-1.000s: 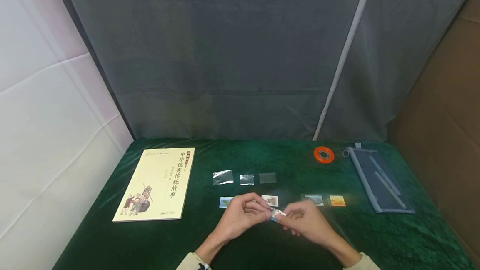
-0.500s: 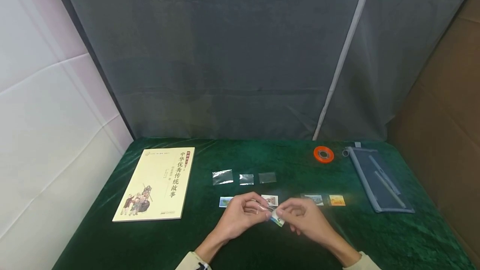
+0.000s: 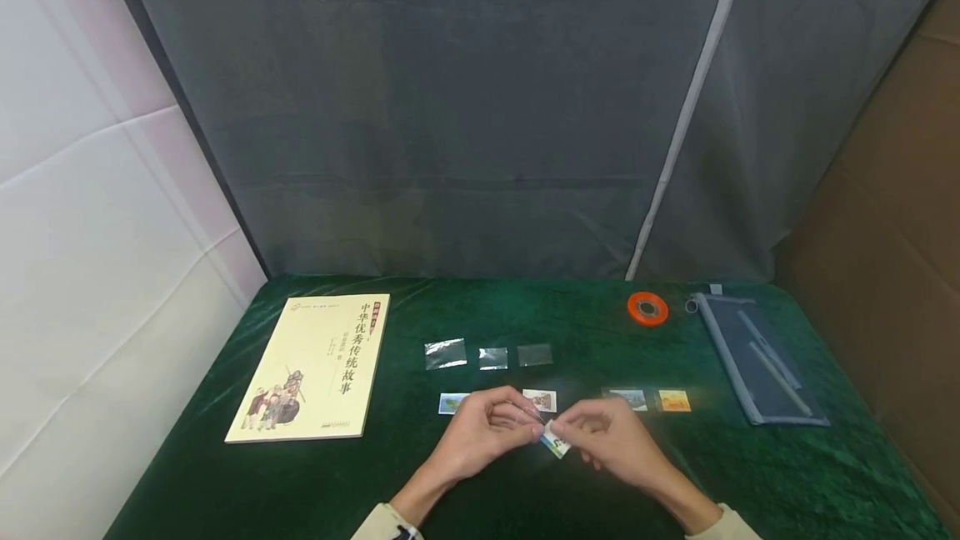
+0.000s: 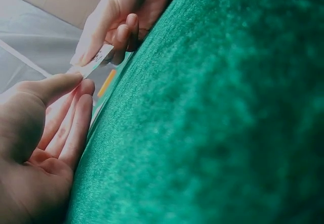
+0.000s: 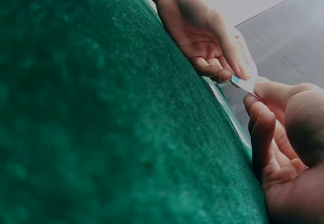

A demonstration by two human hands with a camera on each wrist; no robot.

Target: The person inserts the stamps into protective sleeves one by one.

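My right hand (image 3: 611, 440) pinches a small stamp (image 3: 556, 442) with a white, blue and green picture between thumb and forefinger. Beside it, my left hand (image 3: 487, 432) holds its thumb and forefinger together at the stamp's left edge. A glint at those fingertips looks like a clear plastic sleeve (image 3: 534, 412), though its outline is hard to make out. In the left wrist view the stamp (image 4: 98, 61) spans the fingertips of both hands. From the right wrist view, the stamp (image 5: 243, 84) shows as a thin tilted slip above the cloth. How far stamp and sleeve overlap is hidden.
Behind the hands lie three clear sleeves (image 3: 493, 359). A blue-green stamp (image 3: 452, 403) and a white stamp (image 3: 542, 400) lie nearer. At right are two sleeved stamps (image 3: 674, 401), an orange tape roll (image 3: 647, 309) and a mesh pouch (image 3: 761, 365); at left, a book (image 3: 311, 369).
The stamp has turned and slid down toward me between the fingertips, so more of its picture shows. My right fingers have shifted slightly; the left hand stays almost still.
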